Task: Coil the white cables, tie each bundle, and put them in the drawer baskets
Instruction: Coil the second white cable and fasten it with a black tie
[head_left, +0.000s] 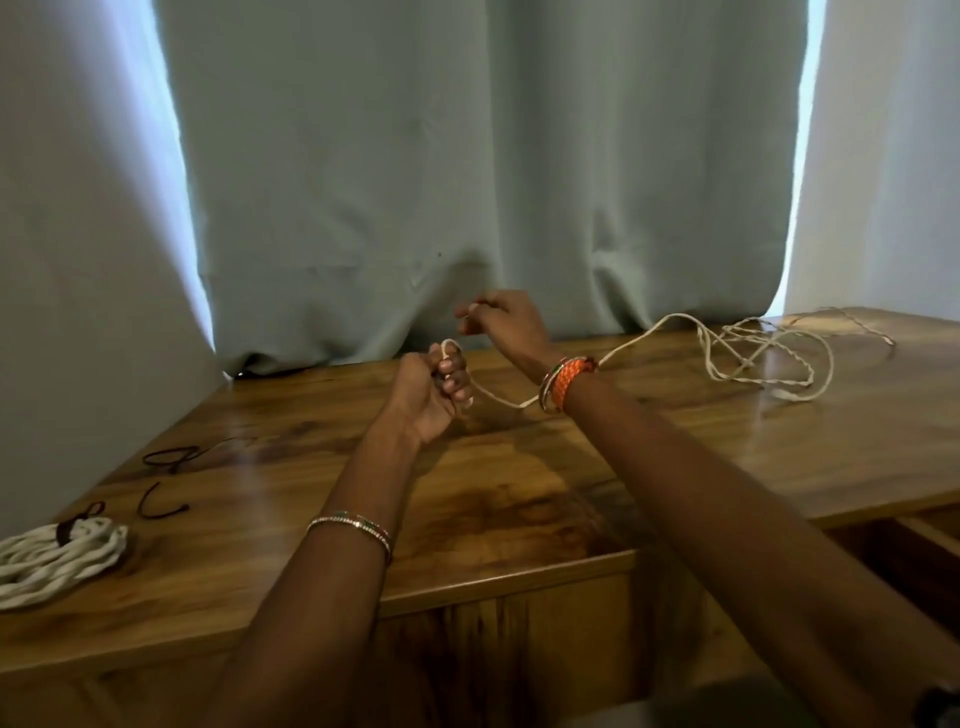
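A loose white cable (763, 358) lies tangled on the far right of the wooden table (519, 499). One strand runs left, passes behind my right wrist and ends in a small loop held in my left hand (431, 395), whose fingers curl round it. My right hand (501, 322) is raised just behind and above the left, pinching the cable's end between thumb and fingertips. A coiled white cable bundle (57, 561) with a dark tie round it rests at the table's near left edge.
Two loose dark ties (171, 457) (156, 506) lie on the left of the table. A grey-green curtain (467, 182) hangs right behind the table. An open drawer (930, 535) shows below the table edge at the right.
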